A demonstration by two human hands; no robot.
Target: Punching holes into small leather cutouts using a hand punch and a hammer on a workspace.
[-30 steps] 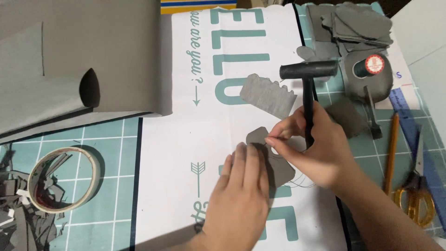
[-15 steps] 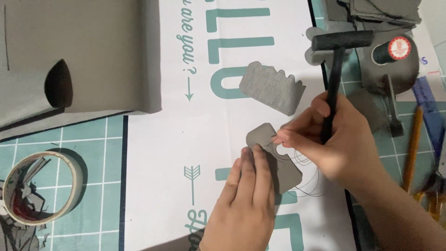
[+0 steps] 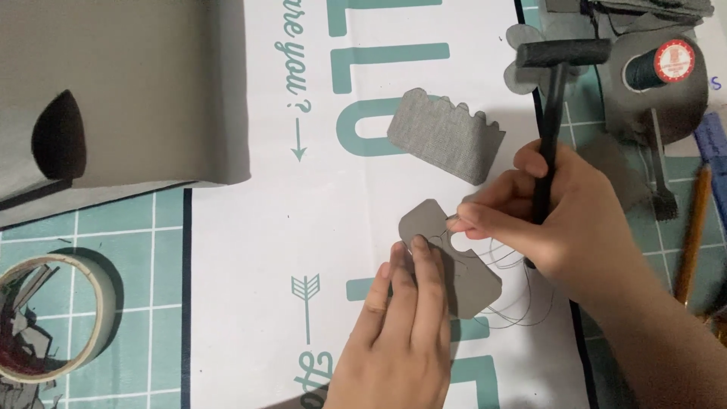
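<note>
My left hand [image 3: 401, 326] lies flat on a small grey leather piece [image 3: 454, 257] with a notched edge, pressing it onto a white sheet with teal print [image 3: 318, 197]. My right hand [image 3: 560, 220] holds a black hammer [image 3: 553, 91] by its handle, head pointing away from me. Its thumb and forefinger also pinch something thin at the piece's upper edge, too small to make out. Dark thread [image 3: 515, 295] loops loosely beside the piece. A second grey piece [image 3: 443, 136] with a scalloped edge lies just beyond.
A large grey leather roll [image 3: 121, 91] fills the upper left. A tape ring with scraps inside [image 3: 42, 318] sits at the lower left on the teal cutting mat [image 3: 113, 257]. At the right are a thread spool [image 3: 659, 64], a pronged punch [image 3: 660, 170], a pencil [image 3: 693, 227] and grey offcuts.
The camera view has shifted, so everything sits further left and lower in frame. My right hand's fingertips have closed in on the upper edge of the grey piece. My left hand stays pressed on it.
</note>
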